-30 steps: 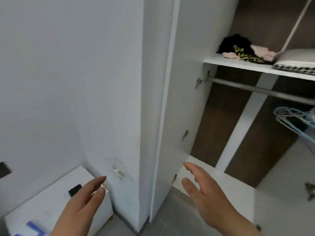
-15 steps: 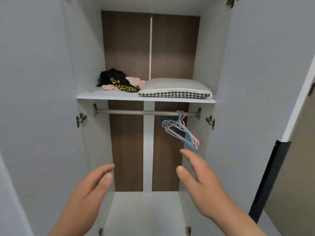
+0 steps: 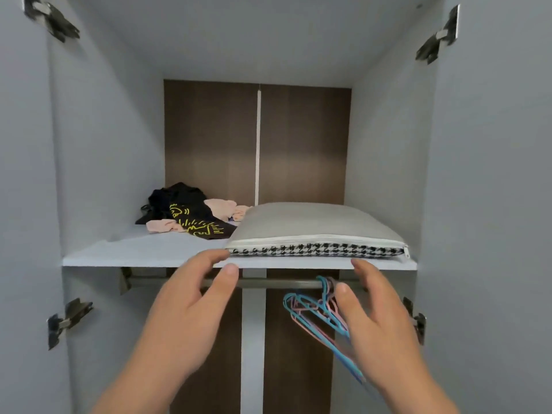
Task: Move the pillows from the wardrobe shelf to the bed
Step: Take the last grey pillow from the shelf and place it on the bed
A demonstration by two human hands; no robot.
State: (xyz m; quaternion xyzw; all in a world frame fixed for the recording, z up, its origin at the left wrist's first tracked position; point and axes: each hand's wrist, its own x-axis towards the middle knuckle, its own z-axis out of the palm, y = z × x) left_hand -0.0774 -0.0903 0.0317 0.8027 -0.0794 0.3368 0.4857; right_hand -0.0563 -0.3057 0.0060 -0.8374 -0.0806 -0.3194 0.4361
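A grey pillow with a black-and-white houndstooth underside and a white zip edge lies flat on the right half of the white wardrobe shelf. My left hand is raised just below the shelf's front edge, fingers apart, its fingertips at the pillow's near left corner. My right hand is up at the shelf edge under the pillow's right part, fingers apart and holding nothing.
A heap of black, yellow-printed and pink clothes lies at the back left of the shelf. Under the shelf runs a metal rail with blue and pink hangers. Both wardrobe doors stand open at the sides.
The view swung from the wall and bedside cabinet to face the open wardrobe and drew closer. Both hands rose from waist height to the shelf's front edge by the pillow.
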